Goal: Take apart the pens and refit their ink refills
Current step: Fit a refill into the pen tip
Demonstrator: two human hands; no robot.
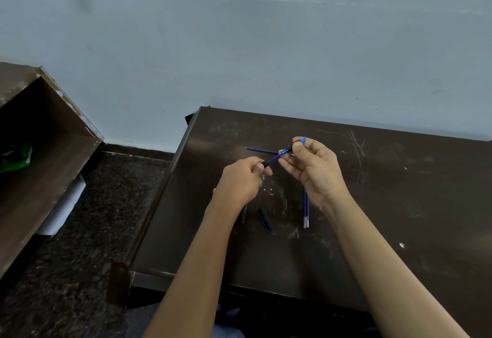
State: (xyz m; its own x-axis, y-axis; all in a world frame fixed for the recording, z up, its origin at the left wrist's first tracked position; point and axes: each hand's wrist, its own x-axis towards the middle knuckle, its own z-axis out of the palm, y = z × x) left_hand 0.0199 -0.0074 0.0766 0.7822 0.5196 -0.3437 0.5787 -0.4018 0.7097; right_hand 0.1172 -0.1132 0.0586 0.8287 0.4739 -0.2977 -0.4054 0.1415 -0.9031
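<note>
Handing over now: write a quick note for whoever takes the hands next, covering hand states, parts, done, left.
Left hand grips the dark end of the blue pen; right hand pinches its blue end, above the table.
On the table: one loose refill beyond the hands, two refills side by side by the right wrist, a dark pen piece nearer, a second dark piece half hidden by the left wrist.
Done: refills already out.
Left: finish the held pen, refit the loose refills.

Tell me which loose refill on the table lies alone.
The single refill lying crosswise beyond the held pen. The other two refills lie side by side next to the right hand.
</note>
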